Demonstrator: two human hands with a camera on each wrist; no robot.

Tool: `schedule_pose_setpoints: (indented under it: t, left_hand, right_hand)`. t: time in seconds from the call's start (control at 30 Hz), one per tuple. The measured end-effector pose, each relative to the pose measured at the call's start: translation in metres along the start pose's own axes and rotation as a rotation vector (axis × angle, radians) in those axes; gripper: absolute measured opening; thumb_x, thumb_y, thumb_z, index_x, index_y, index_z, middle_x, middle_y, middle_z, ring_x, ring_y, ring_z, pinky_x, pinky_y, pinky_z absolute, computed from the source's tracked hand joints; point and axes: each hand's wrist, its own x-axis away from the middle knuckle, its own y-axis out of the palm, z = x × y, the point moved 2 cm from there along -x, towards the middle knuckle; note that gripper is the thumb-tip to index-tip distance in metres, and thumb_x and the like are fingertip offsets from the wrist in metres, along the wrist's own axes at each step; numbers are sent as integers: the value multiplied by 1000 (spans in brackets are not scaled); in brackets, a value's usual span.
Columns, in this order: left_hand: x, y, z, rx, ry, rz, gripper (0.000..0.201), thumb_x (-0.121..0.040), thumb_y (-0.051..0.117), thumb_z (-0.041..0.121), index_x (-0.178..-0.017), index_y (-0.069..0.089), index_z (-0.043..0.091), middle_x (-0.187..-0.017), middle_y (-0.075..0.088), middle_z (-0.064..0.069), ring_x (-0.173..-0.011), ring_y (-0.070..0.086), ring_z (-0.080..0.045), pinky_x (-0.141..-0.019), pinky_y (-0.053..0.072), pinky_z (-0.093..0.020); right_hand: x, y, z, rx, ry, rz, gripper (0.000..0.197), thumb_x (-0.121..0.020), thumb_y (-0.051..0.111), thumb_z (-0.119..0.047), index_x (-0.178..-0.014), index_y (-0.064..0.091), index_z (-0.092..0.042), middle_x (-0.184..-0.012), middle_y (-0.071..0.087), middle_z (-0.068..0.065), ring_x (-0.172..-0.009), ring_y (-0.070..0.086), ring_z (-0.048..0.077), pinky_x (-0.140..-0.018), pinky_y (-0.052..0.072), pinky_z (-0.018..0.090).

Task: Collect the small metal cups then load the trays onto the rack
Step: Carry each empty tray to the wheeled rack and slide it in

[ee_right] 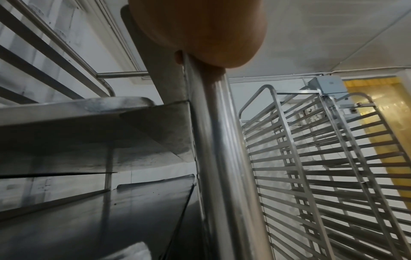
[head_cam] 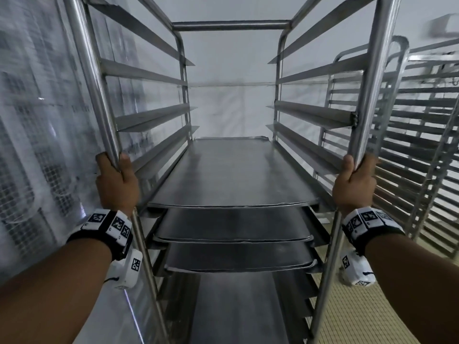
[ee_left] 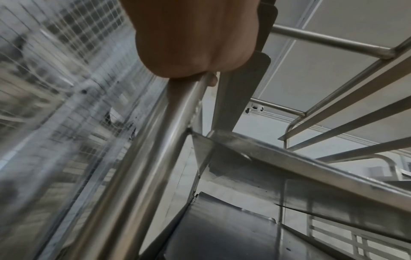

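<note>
A tall steel tray rack (head_cam: 231,25) fills the head view in front of me. My left hand (head_cam: 116,180) grips its left front post (head_cam: 99,100), and my right hand (head_cam: 354,181) grips the right front post (head_cam: 370,100). Several flat metal trays (head_cam: 233,175) sit on the rack's runners below hand height; the upper runners are bare. From below, the left wrist view shows my left hand (ee_left: 195,44) wrapped round the post (ee_left: 142,167). In the right wrist view my right hand (ee_right: 200,29) holds its post (ee_right: 222,158). No small metal cups are in view.
A clear plastic curtain over a wire grid (head_cam: 37,145) hangs close on the left. More bare tray racks (head_cam: 422,145) stand to the right over a tiled floor (head_cam: 360,319). A white wall (head_cam: 231,100) is behind the rack. Yellow strip curtains (ee_right: 378,123) hang beyond the racks.
</note>
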Motion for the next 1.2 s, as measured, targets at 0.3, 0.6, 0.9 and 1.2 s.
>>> schedule_pose_setpoints:
  t: [0.3,0.6,0.9,1.2]
  left_hand:
    - [-42,112,-20,-20,4,11,56,-104,34,51,-130,39,2,-95,65,-27,-77,62,-40,-63,42,-40]
    - [-103,223,-62,-18,32,21,50,-105,35,44,-128,40,-1,-96,64,-31,-79,61,-48,-63,37,-39]
    - [-168,330,-110,7,21,-7,50,-104,36,47,-126,40,3,-100,63,-32,-84,61,-48,-67,40,-42]
    - [-221,417,-151,22,15,-30,46,-102,34,53,-118,39,10,-82,53,-10,-70,56,-35,-61,40,-40]
  right_hand:
    - [-80,111,53,-5,40,-53,40,-103,36,-45,-117,41,-8,-82,58,18,-79,62,43,-67,47,44]
    - [-142,214,80,75,80,-80,44,-104,33,-46,-124,39,-7,-92,62,32,-82,61,46,-65,37,40]
    - [-198,333,111,103,84,-13,45,-100,29,-59,-112,35,-16,-84,61,28,-77,60,47,-68,50,53]
    - [-244,425,136,55,45,54,46,-102,34,-49,-113,42,-5,-92,61,31,-80,59,47,-64,35,38]
